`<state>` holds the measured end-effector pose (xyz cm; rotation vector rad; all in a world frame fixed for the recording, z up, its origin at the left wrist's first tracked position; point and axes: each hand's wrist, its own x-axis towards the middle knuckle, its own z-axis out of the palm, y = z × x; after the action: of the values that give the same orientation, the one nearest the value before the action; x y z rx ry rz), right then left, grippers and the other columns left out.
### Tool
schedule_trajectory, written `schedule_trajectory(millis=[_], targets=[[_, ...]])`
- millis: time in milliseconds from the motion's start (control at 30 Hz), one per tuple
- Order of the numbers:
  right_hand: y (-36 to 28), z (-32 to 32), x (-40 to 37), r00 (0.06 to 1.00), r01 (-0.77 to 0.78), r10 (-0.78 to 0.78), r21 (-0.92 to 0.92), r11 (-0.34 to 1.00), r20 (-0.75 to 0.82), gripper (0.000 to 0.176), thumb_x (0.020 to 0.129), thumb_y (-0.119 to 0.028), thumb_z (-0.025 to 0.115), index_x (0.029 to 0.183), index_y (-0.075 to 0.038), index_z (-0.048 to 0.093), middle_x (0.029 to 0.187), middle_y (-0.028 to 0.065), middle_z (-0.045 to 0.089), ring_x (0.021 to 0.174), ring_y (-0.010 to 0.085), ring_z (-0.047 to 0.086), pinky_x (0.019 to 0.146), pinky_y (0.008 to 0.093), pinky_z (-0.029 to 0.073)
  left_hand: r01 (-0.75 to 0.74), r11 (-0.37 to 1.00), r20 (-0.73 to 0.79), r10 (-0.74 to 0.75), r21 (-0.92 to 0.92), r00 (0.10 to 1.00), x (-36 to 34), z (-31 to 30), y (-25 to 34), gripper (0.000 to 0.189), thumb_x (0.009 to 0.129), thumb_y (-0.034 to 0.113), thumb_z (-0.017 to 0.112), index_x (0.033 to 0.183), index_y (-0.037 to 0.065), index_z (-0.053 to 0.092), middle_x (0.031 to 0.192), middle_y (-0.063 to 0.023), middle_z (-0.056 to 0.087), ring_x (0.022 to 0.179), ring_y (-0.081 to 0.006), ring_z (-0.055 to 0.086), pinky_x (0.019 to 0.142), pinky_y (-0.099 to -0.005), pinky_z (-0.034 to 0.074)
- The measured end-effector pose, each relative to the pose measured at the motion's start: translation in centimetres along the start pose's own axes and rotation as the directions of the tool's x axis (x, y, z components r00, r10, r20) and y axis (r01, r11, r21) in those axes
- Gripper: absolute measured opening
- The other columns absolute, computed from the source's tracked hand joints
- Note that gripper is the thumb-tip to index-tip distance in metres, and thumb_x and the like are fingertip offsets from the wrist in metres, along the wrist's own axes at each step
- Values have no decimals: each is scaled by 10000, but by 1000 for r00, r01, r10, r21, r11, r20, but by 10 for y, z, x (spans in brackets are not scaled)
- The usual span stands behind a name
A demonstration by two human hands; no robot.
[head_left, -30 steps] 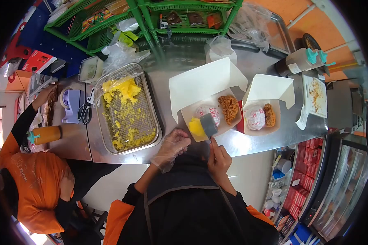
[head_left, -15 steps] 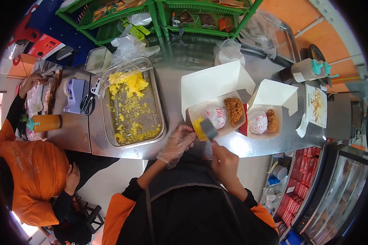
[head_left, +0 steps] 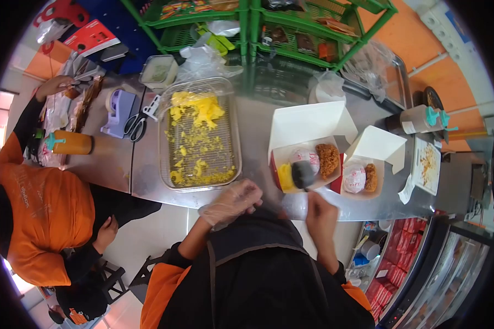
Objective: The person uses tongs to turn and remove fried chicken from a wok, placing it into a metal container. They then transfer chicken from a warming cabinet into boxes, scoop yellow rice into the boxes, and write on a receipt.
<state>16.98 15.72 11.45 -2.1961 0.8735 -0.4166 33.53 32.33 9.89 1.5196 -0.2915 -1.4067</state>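
Your spatula (head_left: 303, 174) has a flat grey blade, tilted down into the open white box (head_left: 307, 123). The box stands right of the wire tray (head_left: 161, 142), with its lid raised behind. A yellow egg portion (head_left: 284, 176) lies inside, just beside the blade.

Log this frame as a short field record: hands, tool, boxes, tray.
left hand: gloved, blurred, at counter edge near tray
right hand: bare, holds spatula
spatula: blade over yellow food in open box
open box: also rice packet, fried chicken
second box: open, to its right
tray: metal, yellow pieces scattered inside
co-worker: orange top, far left
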Motion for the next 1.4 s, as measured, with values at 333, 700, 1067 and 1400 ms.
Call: schedule_trajectory(millis=[333, 700, 1067, 1400], targets=[[-71, -9, 29, 975, 112, -25, 392, 913, -219, 203, 925, -72, 562, 1060, 42, 662, 791, 13, 638, 643, 53, 497, 545, 208, 371, -432, 890, -730, 199, -145, 654, -101, -103, -10, 189, 904, 256, 635, 919, 76, 581, 702, -13, 580, 547, -42, 406, 491, -188, 314], [-90, 177, 87, 836, 548, -462, -408, 731, 295, 197, 792, -48, 547, 973, -33, 624, 790, 151, 633, 681, 342, 644, 583, 414, 519, -55, 982, -754, 173, 178, 634, -85, -139, -64, 307, 877, 269, 617, 1012, 2, 550, 719, -85, 645, 611, -142, 584, 592, -306, 478], [-125, 191, 86, 684, 678, -530, -168, 716, 501, 253, 826, -50, 508, 1037, -51, 647, 832, 150, 645, 691, 350, 631, 627, 442, 507, -176, 977, -674, 209, 118, 708, -65, -155, -89, 296, 866, 217, 635, 1019, -3, 510, 802, -116, 638, 633, -156, 595, 610, -312, 489], [-123, 152, 29, 784, 541, -339, -305, 784, 520, 99, 832, -101, 526, 819, -32, 596, 654, 188, 613, 607, 387, 613, 591, 483, 495, -276, 957, -585, 175, -87, 792, -65, -159, -89, 219, 895, 133, 631, 990, 87, 440, 717, -22, 517, 560, -75, 419, 472, -244, 325]])
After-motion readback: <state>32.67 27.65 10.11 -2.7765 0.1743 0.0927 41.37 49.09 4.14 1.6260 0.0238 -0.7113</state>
